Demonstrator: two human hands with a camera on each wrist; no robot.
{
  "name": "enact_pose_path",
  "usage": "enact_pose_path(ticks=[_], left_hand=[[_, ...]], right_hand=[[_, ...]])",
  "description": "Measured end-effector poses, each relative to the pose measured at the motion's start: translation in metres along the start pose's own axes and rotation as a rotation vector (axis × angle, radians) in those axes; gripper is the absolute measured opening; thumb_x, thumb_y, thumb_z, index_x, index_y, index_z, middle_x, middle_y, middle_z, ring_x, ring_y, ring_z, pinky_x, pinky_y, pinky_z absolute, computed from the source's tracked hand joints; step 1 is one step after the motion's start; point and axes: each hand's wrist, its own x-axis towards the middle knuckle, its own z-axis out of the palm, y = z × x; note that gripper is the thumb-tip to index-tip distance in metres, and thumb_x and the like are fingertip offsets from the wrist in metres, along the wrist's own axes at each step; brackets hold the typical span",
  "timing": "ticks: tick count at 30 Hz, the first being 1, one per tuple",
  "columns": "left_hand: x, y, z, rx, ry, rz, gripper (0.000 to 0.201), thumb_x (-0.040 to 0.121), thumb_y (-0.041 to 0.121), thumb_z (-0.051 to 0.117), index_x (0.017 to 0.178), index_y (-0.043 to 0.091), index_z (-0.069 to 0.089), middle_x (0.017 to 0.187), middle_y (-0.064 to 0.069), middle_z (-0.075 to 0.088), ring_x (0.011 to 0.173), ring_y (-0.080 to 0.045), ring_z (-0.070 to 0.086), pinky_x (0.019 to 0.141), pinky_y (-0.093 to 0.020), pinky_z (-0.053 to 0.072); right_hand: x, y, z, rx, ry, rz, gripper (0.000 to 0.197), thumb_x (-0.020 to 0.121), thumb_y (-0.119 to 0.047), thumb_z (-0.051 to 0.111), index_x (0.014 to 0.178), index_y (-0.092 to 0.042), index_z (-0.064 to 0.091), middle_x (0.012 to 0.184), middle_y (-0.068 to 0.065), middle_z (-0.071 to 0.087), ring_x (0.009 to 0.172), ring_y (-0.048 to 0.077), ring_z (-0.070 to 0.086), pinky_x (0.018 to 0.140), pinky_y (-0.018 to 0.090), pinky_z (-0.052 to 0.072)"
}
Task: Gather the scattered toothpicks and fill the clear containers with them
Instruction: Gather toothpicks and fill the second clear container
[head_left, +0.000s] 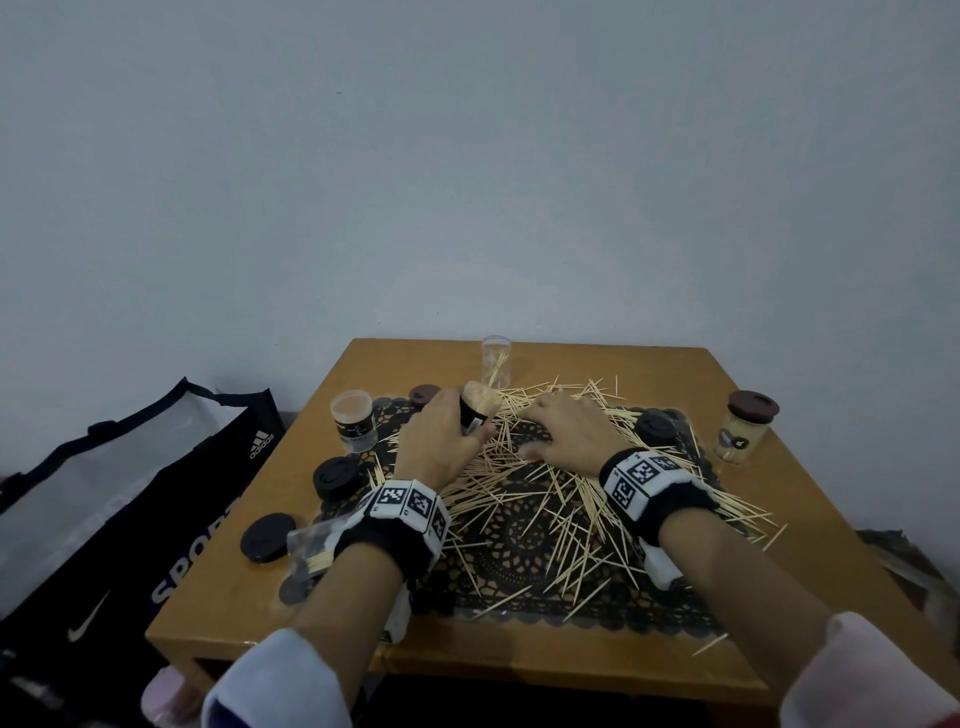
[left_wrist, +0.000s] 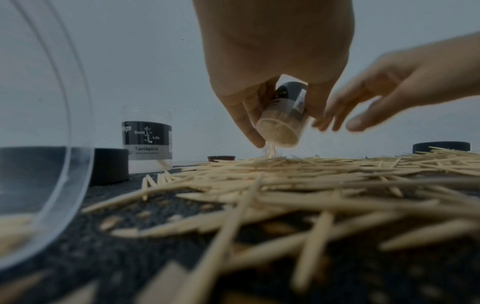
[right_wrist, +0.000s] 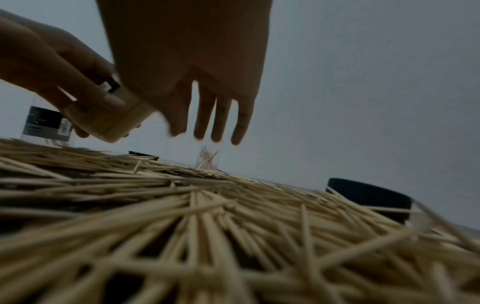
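Loose toothpicks (head_left: 545, 493) lie thick over a black lace mat (head_left: 519, 545) on a wooden table. My left hand (head_left: 452, 431) grips a clear labelled container (head_left: 477, 409) packed with toothpicks, tilted above the pile. In the left wrist view this container (left_wrist: 281, 123) is angled mouth-down, just above the toothpicks (left_wrist: 285, 185). My right hand (head_left: 545, 428) hovers beside it over the pile, fingers (right_wrist: 217, 119) straight and holding nothing. The held container (right_wrist: 109, 121) is also in the right wrist view, at the left.
An open labelled container (head_left: 354, 420) stands at the left. A clear one (head_left: 496, 361) with a few toothpicks is at the back, and a brown-lidded full one (head_left: 740, 431) at the right. Another (head_left: 311, 545) lies beside my left wrist. Black lids (head_left: 337, 475) and a brown lid (head_left: 423, 395) lie around. Bags sit on the floor to the left.
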Motion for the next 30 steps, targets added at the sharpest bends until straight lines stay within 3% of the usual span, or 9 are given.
enact_pose_path(ticks=[1,3,9,13,19,26,30], left_hand=[[0.000,-0.001,0.000,0.013,0.008,-0.011,0.045,0.087,0.049,0.064,0.120,0.020,0.053,0.113,0.002,0.063,0.101,-0.020,0.062,0.080,-0.038,0.049],[0.001,-0.002,0.001,0.041,0.006,-0.021,0.046,0.086,0.049,0.064,0.120,0.020,0.052,0.114,0.002,0.062,0.101,-0.022,0.062,0.081,-0.039,0.050],[0.000,0.000,0.000,0.074,-0.004,-0.009,0.049,0.087,0.051,0.064,0.122,0.019,0.051,0.116,0.002,0.063,0.102,-0.022,0.062,0.078,-0.036,0.047],[0.000,0.001,-0.001,0.089,-0.023,-0.015,0.050,0.087,0.053,0.062,0.121,0.018,0.051,0.114,0.001,0.063,0.101,-0.022,0.061,0.078,-0.037,0.047],[-0.001,0.003,-0.002,0.103,-0.026,-0.017,0.048,0.088,0.055,0.061,0.118,0.019,0.051,0.111,0.002,0.063,0.098,-0.020,0.062,0.072,-0.033,0.043],[-0.002,0.005,-0.004,0.127,-0.038,-0.021,0.046,0.088,0.055,0.060,0.116,0.019,0.051,0.111,0.002,0.062,0.099,-0.021,0.061,0.069,-0.031,0.037],[-0.002,0.005,-0.004,0.141,-0.048,-0.023,0.046,0.089,0.053,0.060,0.118,0.019,0.050,0.114,0.003,0.061,0.099,-0.019,0.060,0.070,-0.029,0.036]], right_hand=[[-0.001,0.003,0.001,-0.006,-0.087,0.014,0.068,0.081,-0.062,0.060,0.136,-0.024,0.050,0.127,-0.002,0.052,0.119,0.016,0.047,0.103,0.040,0.036],[-0.001,0.006,0.003,0.023,-0.161,0.036,0.073,0.072,-0.070,0.063,0.131,-0.026,0.056,0.124,-0.003,0.055,0.114,0.015,0.050,0.100,0.040,0.040],[-0.004,0.012,0.002,0.146,-0.146,0.036,0.044,0.077,-0.040,0.076,0.116,-0.022,0.067,0.117,-0.007,0.060,0.110,0.012,0.054,0.092,0.034,0.047],[0.000,0.012,0.001,0.150,-0.099,0.010,0.016,0.083,-0.019,0.073,0.098,-0.015,0.072,0.098,-0.003,0.069,0.092,0.012,0.064,0.085,0.030,0.054],[0.000,0.012,0.000,0.050,-0.092,0.003,0.005,0.087,-0.020,0.068,0.089,-0.016,0.071,0.089,-0.004,0.066,0.087,0.013,0.064,0.083,0.033,0.055],[-0.002,0.009,0.000,-0.078,-0.055,-0.024,0.010,0.094,-0.023,0.054,0.090,-0.020,0.063,0.091,-0.004,0.063,0.088,0.015,0.061,0.081,0.032,0.054],[-0.001,0.007,-0.004,-0.054,0.053,-0.008,0.013,0.097,-0.027,0.053,0.095,-0.019,0.064,0.083,-0.006,0.060,0.080,0.012,0.059,0.074,0.025,0.051]])
